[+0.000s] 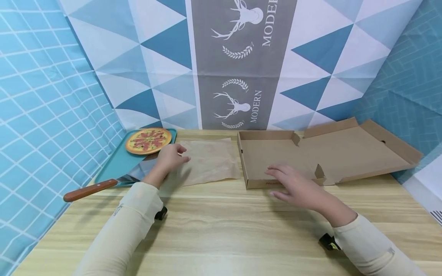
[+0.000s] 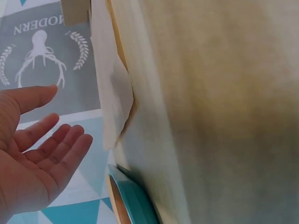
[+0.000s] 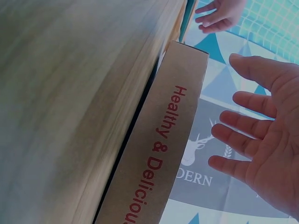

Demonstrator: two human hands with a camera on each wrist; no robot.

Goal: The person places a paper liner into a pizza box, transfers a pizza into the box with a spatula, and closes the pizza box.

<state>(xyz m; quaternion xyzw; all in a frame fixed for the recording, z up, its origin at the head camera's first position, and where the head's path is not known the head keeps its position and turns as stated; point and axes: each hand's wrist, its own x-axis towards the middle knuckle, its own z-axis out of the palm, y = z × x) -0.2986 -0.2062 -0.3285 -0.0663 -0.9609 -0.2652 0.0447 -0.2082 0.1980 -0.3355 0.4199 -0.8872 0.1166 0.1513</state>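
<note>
My left hand hovers between the teal tray and the parchment paper, its fingers relaxed and holding nothing. A pizza with red toppings sits at the back of the tray. Partly hidden behind my left hand and wrist, a pizza server with a wooden handle lies across the tray, handle toward the front left. My right hand, fingers spread and nothing in them, is over the front wall of a pizza box that stands with its lid open. In the right wrist view, red lettering shows on the box's front wall.
The box lid lies folded back to the right, reaching the table's right side. All of this rests on a wooden table. Behind it hangs a patterned backdrop; a blue tiled sheet stands on the left.
</note>
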